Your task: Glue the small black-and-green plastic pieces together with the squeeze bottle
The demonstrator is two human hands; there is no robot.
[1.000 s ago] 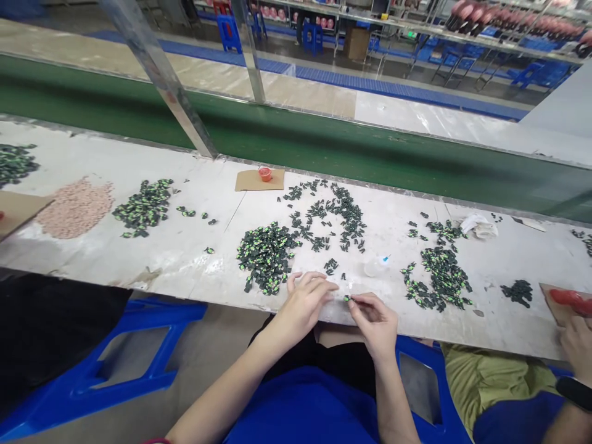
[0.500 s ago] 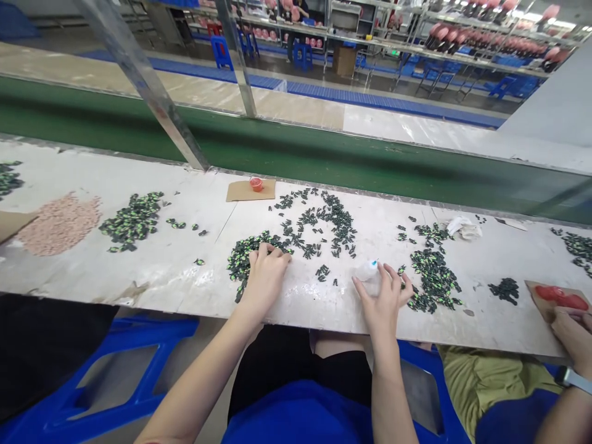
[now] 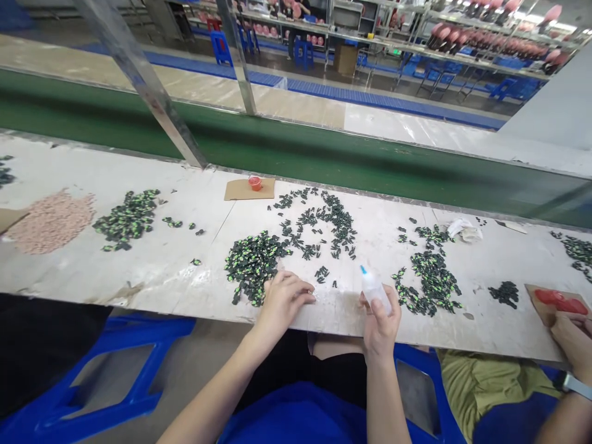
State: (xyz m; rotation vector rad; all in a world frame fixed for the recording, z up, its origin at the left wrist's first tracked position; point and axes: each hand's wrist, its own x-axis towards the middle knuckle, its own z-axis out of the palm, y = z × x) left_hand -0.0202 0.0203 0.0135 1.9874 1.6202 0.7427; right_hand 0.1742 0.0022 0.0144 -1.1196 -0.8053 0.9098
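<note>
My right hand is wrapped round a small white squeeze bottle, tilted with its blue tip pointing up and away from me. At the near right edge of a pile of small black-and-green pieces, my left hand is low over the table. Its fingers are curled together, and whatever they hold is too small to make out. Beyond both hands lie scattered small dark pieces, with a little cluster between the hands. To the right of the bottle is another black-and-green pile.
A red-filled cup stands on cardboard at the back. Leftward are a black-and-green pile and a pinkish pile. At right, a co-worker's hand is near red items. A metal post rises at the table's back edge.
My right hand has picked up the bottle, which was lying on the table, and turned it tip-up. My left hand has moved right and nearer to me, off the pile.
</note>
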